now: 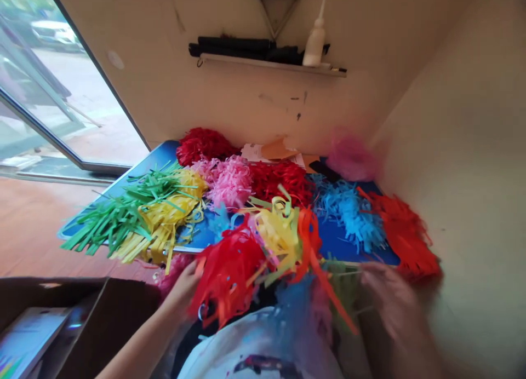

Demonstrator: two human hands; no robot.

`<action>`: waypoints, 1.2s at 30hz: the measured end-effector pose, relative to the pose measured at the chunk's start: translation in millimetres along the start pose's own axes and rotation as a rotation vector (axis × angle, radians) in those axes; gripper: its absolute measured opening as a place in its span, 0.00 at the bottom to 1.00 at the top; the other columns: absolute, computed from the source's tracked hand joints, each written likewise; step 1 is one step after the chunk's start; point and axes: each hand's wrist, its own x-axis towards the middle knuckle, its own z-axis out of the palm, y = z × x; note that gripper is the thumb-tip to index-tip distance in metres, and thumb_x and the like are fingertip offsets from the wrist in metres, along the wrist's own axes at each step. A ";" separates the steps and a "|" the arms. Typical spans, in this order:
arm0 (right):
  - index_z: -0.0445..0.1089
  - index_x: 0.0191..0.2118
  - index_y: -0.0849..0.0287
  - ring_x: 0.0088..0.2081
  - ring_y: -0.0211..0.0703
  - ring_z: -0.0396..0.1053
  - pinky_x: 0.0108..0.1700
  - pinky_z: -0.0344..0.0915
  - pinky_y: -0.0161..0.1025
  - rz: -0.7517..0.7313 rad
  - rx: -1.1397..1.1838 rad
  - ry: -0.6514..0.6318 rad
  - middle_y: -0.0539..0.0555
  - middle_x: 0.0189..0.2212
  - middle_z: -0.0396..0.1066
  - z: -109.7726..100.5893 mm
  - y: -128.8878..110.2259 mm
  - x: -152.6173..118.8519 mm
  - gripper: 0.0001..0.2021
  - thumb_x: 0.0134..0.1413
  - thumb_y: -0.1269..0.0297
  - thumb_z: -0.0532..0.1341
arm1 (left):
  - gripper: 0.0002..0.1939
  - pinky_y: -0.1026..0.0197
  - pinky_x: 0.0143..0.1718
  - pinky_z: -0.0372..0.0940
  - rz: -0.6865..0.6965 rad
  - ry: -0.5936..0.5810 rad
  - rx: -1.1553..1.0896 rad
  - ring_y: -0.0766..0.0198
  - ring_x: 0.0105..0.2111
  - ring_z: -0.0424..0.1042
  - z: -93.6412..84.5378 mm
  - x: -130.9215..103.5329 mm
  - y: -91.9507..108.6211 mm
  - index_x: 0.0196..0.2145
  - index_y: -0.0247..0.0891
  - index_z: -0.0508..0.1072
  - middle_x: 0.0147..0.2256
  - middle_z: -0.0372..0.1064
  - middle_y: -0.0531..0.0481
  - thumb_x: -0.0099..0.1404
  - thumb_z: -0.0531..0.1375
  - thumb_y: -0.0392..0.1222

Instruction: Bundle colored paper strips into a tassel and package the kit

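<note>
A multicoloured bunch of paper fringe hangs in front of me, with red fringe [234, 269] on the left, yellow fringe [279, 231] in the middle and orange fringe [310, 239] beside it. Blurred blue fringe [298, 308] dangles below, over my lap. My left hand [189, 277] is closed at the left edge of the red fringe, its fingertips partly hidden. To the right, my right hand [388, 294] is smeared by motion. A thin pale string [349, 270] seems to run from the bunch to its pinched fingers.
The blue table [199, 234] bears green fringe [123, 209], pink fringe [232, 182], dark red fringe [205, 146], light blue fringe [349, 209] and a dark phone-like object [324, 171]. A cardboard box [107, 319] stands at lower left. A wall shelf [267, 63] holds a white bottle [314, 42].
</note>
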 end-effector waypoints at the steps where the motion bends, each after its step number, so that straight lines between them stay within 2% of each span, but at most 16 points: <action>1: 0.78 0.33 0.54 0.27 0.41 0.71 0.28 0.68 0.34 -0.037 -0.140 -0.035 0.53 0.26 0.75 2.1 2.5 3.6 0.13 0.43 0.53 0.70 | 0.20 0.69 0.14 0.55 0.005 0.043 0.005 0.72 0.13 0.58 -6.7 -1.5 5.5 0.31 0.38 0.75 0.19 0.66 0.55 0.50 0.67 0.58; 4: 0.80 0.34 0.51 0.31 0.46 0.73 0.32 0.69 0.37 -0.168 -0.515 -0.255 0.53 0.30 0.77 7.6 3.6 11.2 0.11 0.47 0.52 0.67 | 0.17 0.71 0.18 0.60 0.100 0.080 0.187 0.70 0.18 0.65 -37.5 -8.7 31.5 0.27 0.39 0.77 0.22 0.70 0.53 0.46 0.70 0.55; 6: 0.81 0.34 0.49 0.29 0.46 0.73 0.31 0.68 0.38 -0.234 -0.619 -0.385 0.53 0.28 0.77 10.4 -1.1 12.8 0.10 0.50 0.52 0.65 | 0.14 0.68 0.25 0.67 0.204 -0.025 0.456 0.63 0.26 0.72 -58.5 -13.2 50.4 0.26 0.41 0.80 0.26 0.75 0.49 0.46 0.71 0.52; 9: 0.81 0.30 0.50 0.27 0.46 0.71 0.30 0.66 0.38 -0.300 -0.503 -0.505 0.53 0.23 0.74 15.9 -12.5 12.4 0.13 0.54 0.50 0.63 | 0.08 0.65 0.29 0.69 0.331 -0.248 0.815 0.58 0.30 0.75 -76.4 -18.1 70.3 0.27 0.47 0.82 0.27 0.78 0.47 0.51 0.67 0.50; 10: 0.81 0.29 0.51 0.28 0.46 0.71 0.32 0.66 0.38 -0.306 -0.447 -0.543 0.53 0.23 0.74 18.9 -16.6 11.8 0.14 0.55 0.49 0.62 | 0.07 0.65 0.29 0.69 0.372 -0.278 0.882 0.58 0.30 0.75 -77.7 -19.7 74.1 0.27 0.47 0.82 0.27 0.77 0.48 0.53 0.66 0.50; 12: 0.79 0.28 0.54 0.31 0.45 0.70 0.35 0.66 0.38 -0.275 -0.375 -0.608 0.53 0.26 0.73 27.5 -24.3 9.6 0.16 0.57 0.50 0.61 | 0.09 0.65 0.30 0.68 0.456 -0.211 0.935 0.59 0.30 0.75 -74.1 -24.4 77.8 0.28 0.46 0.82 0.28 0.77 0.48 0.57 0.63 0.49; 14: 0.76 0.26 0.57 0.28 0.41 0.68 0.32 0.64 0.35 -0.182 -0.344 -0.651 0.52 0.25 0.71 38.7 -31.0 5.4 0.18 0.60 0.52 0.58 | 0.10 0.65 0.31 0.68 0.514 -0.101 0.859 0.61 0.30 0.74 -64.3 -32.2 77.5 0.33 0.44 0.80 0.31 0.77 0.49 0.61 0.60 0.48; 16: 0.73 0.25 0.58 0.24 0.38 0.63 0.28 0.60 0.34 -0.132 -0.322 -0.648 0.49 0.22 0.66 51.0 -37.1 -0.7 0.19 0.61 0.52 0.56 | 0.12 0.67 0.29 0.67 0.515 -0.118 0.723 0.65 0.26 0.72 -49.8 -41.7 74.6 0.36 0.42 0.77 0.30 0.76 0.51 0.65 0.56 0.47; 19: 0.70 0.24 0.58 0.25 0.38 0.62 0.29 0.58 0.33 -0.189 -0.376 -0.618 0.48 0.21 0.64 72.1 -47.5 -11.1 0.18 0.61 0.54 0.56 | 0.11 0.69 0.22 0.61 0.538 -0.140 0.601 0.68 0.20 0.66 -18.2 -52.0 67.2 0.40 0.41 0.75 0.22 0.70 0.54 0.66 0.56 0.45; 21: 0.68 0.23 0.58 0.27 0.38 0.63 0.30 0.58 0.33 -0.239 -0.426 -0.656 0.48 0.22 0.64 89.0 -56.7 -17.6 0.18 0.62 0.57 0.56 | 0.15 0.67 0.22 0.60 0.618 -0.127 0.668 0.67 0.19 0.65 10.4 -53.6 60.3 0.48 0.44 0.74 0.21 0.69 0.54 0.64 0.58 0.45; 23: 0.66 0.22 0.58 0.27 0.38 0.64 0.31 0.58 0.34 -0.294 -0.439 -0.754 0.48 0.21 0.64 105.7 -67.0 -23.8 0.18 0.63 0.59 0.55 | 0.16 0.65 0.27 0.62 0.698 -0.273 0.827 0.65 0.23 0.69 42.9 -50.9 51.3 0.50 0.46 0.75 0.24 0.72 0.52 0.65 0.59 0.46; 25: 0.67 0.23 0.57 0.28 0.38 0.65 0.32 0.58 0.35 -0.367 -0.435 -0.816 0.49 0.22 0.65 115.8 -75.5 -29.7 0.18 0.64 0.59 0.54 | 0.14 0.64 0.27 0.60 0.769 -0.407 0.971 0.63 0.25 0.71 72.9 -44.4 40.3 0.46 0.46 0.78 0.25 0.73 0.49 0.66 0.58 0.49; 28: 0.71 0.23 0.55 0.26 0.41 0.66 0.31 0.60 0.37 -0.427 -0.357 -0.736 0.50 0.20 0.65 104.0 -78.8 -34.2 0.16 0.62 0.57 0.57 | 0.14 0.64 0.25 0.58 0.824 -0.419 1.113 0.64 0.24 0.69 97.7 -29.2 23.3 0.36 0.44 0.80 0.23 0.71 0.49 0.69 0.54 0.46; 32: 0.71 0.17 0.51 0.27 0.48 0.67 0.32 0.65 0.43 -0.412 -0.083 -0.209 0.54 0.20 0.68 47.8 -65.3 -19.9 0.20 0.54 0.46 0.61 | 0.15 0.65 0.26 0.58 0.726 -0.346 1.230 0.65 0.26 0.70 87.2 -13.3 7.1 0.35 0.44 0.80 0.26 0.73 0.49 0.69 0.54 0.48; 34: 0.70 0.16 0.51 0.28 0.50 0.67 0.33 0.66 0.46 -0.363 -0.150 -0.132 0.55 0.21 0.69 27.9 -56.4 -6.1 0.20 0.50 0.46 0.63 | 0.16 0.65 0.27 0.58 0.712 -0.346 1.241 0.65 0.26 0.71 77.1 -12.3 3.1 0.36 0.44 0.79 0.27 0.73 0.49 0.69 0.53 0.48; 36: 0.75 0.21 0.51 0.33 0.54 0.69 0.39 0.67 0.49 -0.355 -0.414 -0.114 0.56 0.25 0.72 26.5 -48.8 2.9 0.12 0.46 0.51 0.67 | 0.17 0.65 0.27 0.57 0.708 -0.352 1.272 0.65 0.26 0.71 73.2 -14.4 1.0 0.35 0.43 0.79 0.26 0.73 0.49 0.70 0.51 0.48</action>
